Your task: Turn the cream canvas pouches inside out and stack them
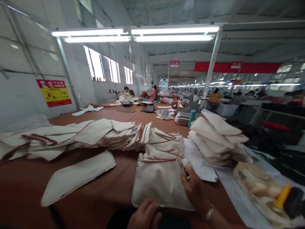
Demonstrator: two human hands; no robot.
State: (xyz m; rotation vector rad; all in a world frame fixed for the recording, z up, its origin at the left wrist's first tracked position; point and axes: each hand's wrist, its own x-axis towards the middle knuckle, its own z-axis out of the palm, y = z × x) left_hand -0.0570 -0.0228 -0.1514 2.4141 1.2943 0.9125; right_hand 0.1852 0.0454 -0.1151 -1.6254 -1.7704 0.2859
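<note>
A cream fabric pouch [162, 183] with brown edging lies at the front middle of the brown-covered table, its far end against more pouches of the same kind. My right hand [193, 186] is closed on its right edge, fingers bent over the side. At the near edge is my left hand [145, 214], its fingers curled and close together. Whatever its fingers hold is hidden from view. Left of the pouch lies a long cream padded panel [78, 175]. Behind, a row of cream pouches [164, 140] leads away from me.
Spread cream pieces [92, 132] line the table's left and middle. To the right rise a stack of cream panels [212, 136], a teal thread cone [192, 118] and a yellowed machine part or container [256, 181]. White paper [197, 159] lies between. Co-workers sit and stand farther back.
</note>
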